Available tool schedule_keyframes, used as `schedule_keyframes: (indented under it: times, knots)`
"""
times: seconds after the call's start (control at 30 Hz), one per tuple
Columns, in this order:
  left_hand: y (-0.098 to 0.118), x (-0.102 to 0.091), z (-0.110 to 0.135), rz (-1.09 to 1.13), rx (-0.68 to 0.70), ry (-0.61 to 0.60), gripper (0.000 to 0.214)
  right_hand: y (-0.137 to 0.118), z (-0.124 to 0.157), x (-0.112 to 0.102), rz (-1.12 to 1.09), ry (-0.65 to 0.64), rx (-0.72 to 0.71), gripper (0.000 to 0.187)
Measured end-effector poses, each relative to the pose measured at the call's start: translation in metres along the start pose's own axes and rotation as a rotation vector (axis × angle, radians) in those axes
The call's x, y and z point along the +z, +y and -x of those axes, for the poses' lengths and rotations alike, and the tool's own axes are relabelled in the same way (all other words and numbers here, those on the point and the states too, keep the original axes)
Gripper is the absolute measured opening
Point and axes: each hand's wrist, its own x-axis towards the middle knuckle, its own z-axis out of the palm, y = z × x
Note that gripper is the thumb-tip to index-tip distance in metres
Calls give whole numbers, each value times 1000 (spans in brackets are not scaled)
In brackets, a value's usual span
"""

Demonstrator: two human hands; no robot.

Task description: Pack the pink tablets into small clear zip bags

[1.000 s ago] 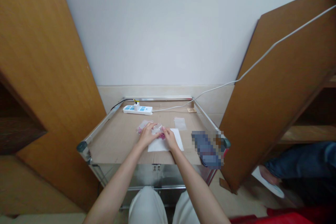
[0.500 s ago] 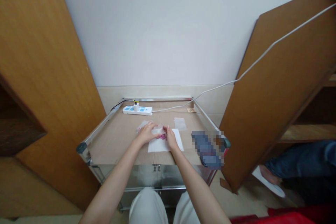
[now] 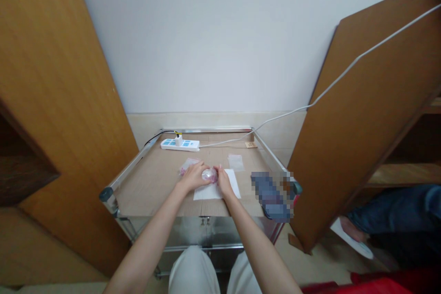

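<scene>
A small clear plastic bag with pink bits in it [image 3: 209, 175] is between my two hands, just over a sheet of white paper [image 3: 208, 192]. My left hand [image 3: 193, 175] grips the bag's left side with its thumb and fingers. On the right side, my right hand [image 3: 223, 181] has its fingers closed against the bag's edge. Another clear bag with pink bits [image 3: 188, 164] lies partly behind my left hand. Flat, empty-looking clear bags [image 3: 236, 162] rest beyond the right hand.
A white power strip [image 3: 180, 144] with a plug in it stands at the cart's back, its white cable [image 3: 285, 114] running off to the right. A pixelated dark blue item [image 3: 272, 197] lies at right. Metal rails [image 3: 138, 165] edge the cart. Another person's leg [image 3: 396, 209] shows far right.
The pink bits no longer show loosely between my hands; the clear bag now looks rounded and shiny there. My hands have stayed almost in place, the left shifting slightly.
</scene>
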Motion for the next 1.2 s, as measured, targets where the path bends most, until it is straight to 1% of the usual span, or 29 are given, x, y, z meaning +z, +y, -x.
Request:
schedule_keyframes:
  times: [0.07,0.13,0.23,0.3,0.37,0.43,0.5,0.57,0.63,0.73,0.9,1.0,1.2]
  knots:
    - [0,4,3,58,-36,58,46,2,-1,0,2,3,-8,54]
    - [0,11,5,133,-86,146,46,4,-1,1,-8,6,2,55]
    - [2,25,8,274,-146,291,49,6,-1,3,-40,-49,27,56]
    - [2,35,9,360,-203,388,54,6,0,3,-51,-94,23,55]
    - [1,43,9,459,-266,467,57,3,0,3,-47,-98,4,53]
    - [-1,51,10,628,-325,522,52,1,1,2,-26,-79,-14,52]
    - [-5,56,12,855,-401,554,44,-2,1,2,-1,-74,-31,50]
    - [-8,59,14,1070,-482,557,40,-4,1,1,15,-81,-49,49]
    - [-10,60,17,1239,-539,560,38,-4,1,2,21,-85,-68,47]
    - [-11,59,20,1373,-568,538,36,-1,0,2,6,-74,-80,47]
    - [-10,55,24,1410,-560,472,29,10,-3,1,-60,-52,-20,53]
    - [-11,55,25,1417,-534,439,25,17,-5,1,-117,-38,4,53]
    - [-10,54,23,1441,-536,462,23,28,-8,3,-186,-48,30,50]
